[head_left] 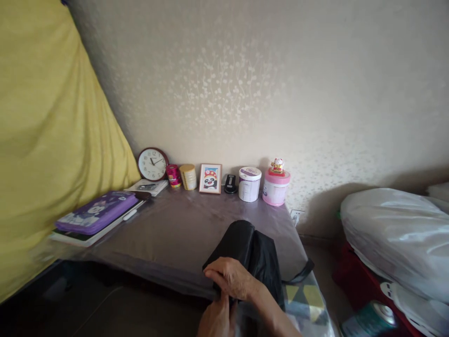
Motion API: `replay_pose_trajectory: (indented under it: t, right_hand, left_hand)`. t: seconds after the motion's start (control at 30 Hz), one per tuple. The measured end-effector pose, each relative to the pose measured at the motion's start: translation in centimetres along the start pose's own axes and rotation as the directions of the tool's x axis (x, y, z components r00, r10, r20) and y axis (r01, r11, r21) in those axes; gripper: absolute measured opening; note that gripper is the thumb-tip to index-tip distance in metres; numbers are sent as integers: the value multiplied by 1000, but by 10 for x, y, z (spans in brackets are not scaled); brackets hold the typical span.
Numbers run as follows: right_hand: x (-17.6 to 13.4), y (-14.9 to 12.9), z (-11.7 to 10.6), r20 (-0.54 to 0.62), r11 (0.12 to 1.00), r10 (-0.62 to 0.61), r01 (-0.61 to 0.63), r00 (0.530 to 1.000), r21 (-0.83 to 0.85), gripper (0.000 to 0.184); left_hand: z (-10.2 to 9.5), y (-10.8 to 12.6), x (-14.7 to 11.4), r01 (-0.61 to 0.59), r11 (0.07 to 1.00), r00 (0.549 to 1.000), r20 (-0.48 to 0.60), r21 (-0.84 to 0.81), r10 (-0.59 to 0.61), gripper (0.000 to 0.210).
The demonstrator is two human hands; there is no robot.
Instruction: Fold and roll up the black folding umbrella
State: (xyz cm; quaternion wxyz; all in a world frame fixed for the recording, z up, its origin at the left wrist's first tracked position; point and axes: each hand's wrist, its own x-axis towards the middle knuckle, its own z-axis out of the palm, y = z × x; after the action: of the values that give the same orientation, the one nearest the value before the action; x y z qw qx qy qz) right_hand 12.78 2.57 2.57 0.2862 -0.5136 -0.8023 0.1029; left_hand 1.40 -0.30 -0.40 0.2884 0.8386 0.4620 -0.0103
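From your head camera, you see a black cloth bundle (236, 238) over the near edge of the grey table (168, 229), toward its right side. The cloth looks thin and smooth, with soft folds and a round top. A flat black strap (304, 273) sticks out to the right. The bundle's long way runs from your hands up toward the wall (315, 93), and its round end points there, leaning a bit right

Your right hand (229, 278) is clamped on the low part of the bundle, fingers curled over it. Your left hand (216, 318) is just under it, but you cannot tell how its fingers grip, as they are partly hidden

At the back, the white tub (249, 187) and the pink tub (275, 193) are round with lids on, so their insides are hidden. A small cat figure (277, 166) sits on the pink one
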Motion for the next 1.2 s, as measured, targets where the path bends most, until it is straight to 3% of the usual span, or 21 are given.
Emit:
replay_pose_trajectory:
  t: [0.1,0.17,0.23,0.33,0.43,0.53,0.7,0.9,1.1,1.2]
  right_hand:
    - [-5,-2,-13,-118,989,65,-48,991,140,27]
    - [-16,10,-24,-254,973,191,-148,948,178,26]
    - [-33,30,-35,-382,935,344,-276,858,223,26]
    - [-67,62,-49,-538,836,540,-486,647,254,29]
    - [-95,84,-55,-570,704,678,-633,463,323,32]
    - [-109,93,-51,-541,630,747,-672,387,389,34]
    - [-112,91,-42,-491,626,772,-614,403,481,35]
    - [-110,81,-47,-419,581,812,-489,407,651,44]
    - [-98,52,-58,-243,480,813,-372,529,795,50]
    - [-92,41,-61,-158,397,823,-355,545,846,51]
  left_hand:
    - [2,-1,-1,-12,1000,1000,-19,-11,12,53]
    - [2,-1,-2,-28,999,998,-60,-28,26,59]
    - [3,-1,-3,-54,998,995,-92,-34,50,61]
    - [4,-1,-5,-48,999,994,-97,-2,47,61]
    - [5,0,-5,-39,999,993,-112,8,39,61]
    - [5,0,-5,-26,1000,992,-122,-1,26,61]
    - [4,1,-6,-17,1000,991,-133,0,16,61]
    - [6,1,-6,-23,1000,988,-154,7,24,61]
    - [11,-1,-4,-31,999,985,-173,-28,26,61]
    - [12,-2,-3,-45,999,982,-186,-32,38,61]
